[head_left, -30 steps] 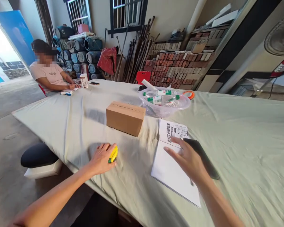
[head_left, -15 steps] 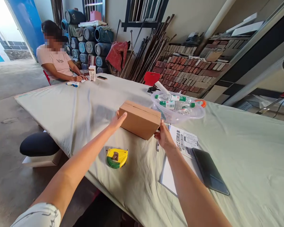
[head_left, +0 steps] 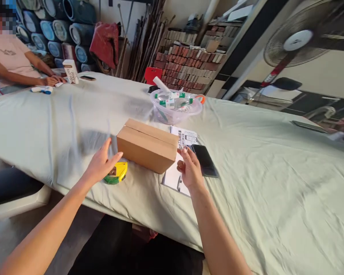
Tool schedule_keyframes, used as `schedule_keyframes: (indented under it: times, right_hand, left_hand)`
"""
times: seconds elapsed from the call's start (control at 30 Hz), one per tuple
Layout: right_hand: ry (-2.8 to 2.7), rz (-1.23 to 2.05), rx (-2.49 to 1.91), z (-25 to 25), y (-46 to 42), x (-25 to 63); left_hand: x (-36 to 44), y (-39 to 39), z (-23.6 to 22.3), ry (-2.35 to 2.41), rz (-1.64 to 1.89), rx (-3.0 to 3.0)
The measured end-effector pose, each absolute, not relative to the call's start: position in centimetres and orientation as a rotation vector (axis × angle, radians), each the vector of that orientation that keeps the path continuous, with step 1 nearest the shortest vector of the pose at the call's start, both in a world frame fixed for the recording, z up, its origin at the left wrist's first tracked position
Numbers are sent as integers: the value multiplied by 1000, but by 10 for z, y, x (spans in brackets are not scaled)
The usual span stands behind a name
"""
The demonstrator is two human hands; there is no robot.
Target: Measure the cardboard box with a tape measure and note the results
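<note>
One box (head_left: 147, 151), brown, flat on the surface (head_left: 255, 175), long axis running crosswise and slanting, left end farther off, right end nearer the person. Left hand (head_left: 99, 164): fingers spread wide, beside the box's left end, near the tape measure (head_left: 121, 172). Right hand (head_left: 192, 172): fingers narrow, at the right end above the booklet (head_left: 172, 176); grip cannot be told.

Person's head (head_left: 1, 19) cut off, notebook (head_left: 172, 175) partly hidden
</note>
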State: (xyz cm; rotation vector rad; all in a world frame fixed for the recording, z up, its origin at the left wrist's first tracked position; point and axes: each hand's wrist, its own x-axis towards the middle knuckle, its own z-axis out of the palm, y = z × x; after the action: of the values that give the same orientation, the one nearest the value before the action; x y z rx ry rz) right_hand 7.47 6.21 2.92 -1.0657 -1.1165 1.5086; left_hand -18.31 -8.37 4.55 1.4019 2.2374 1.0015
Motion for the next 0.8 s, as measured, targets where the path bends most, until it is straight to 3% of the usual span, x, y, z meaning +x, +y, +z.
schedule_keyframes:
  times: [0.2, 0.33, 0.5, 0.67, 0.8]
  right_hand:
    - [-1033, 1853, -829, 31, 59, 110]
    - [-1027, 2029, -623, 11, 50, 129]
    - [-1178, 2214, -503, -4, 37, 129]
    - [-1300, 2302, -506, -2, 24, 119]
    - [-1303, 2171, -599, -5, 24, 117]
  left_hand:
    - [-162, -111, 13, 2480, 433, 1607]
    - [-130, -130, -5, 2531, 631, 1637]
    - [-85, -145, 8, 2046, 966, 1443]
    - [-49, -117, 22, 1758, 990, 1497]
    - [-37, -97, 13, 1733, 957, 1464]
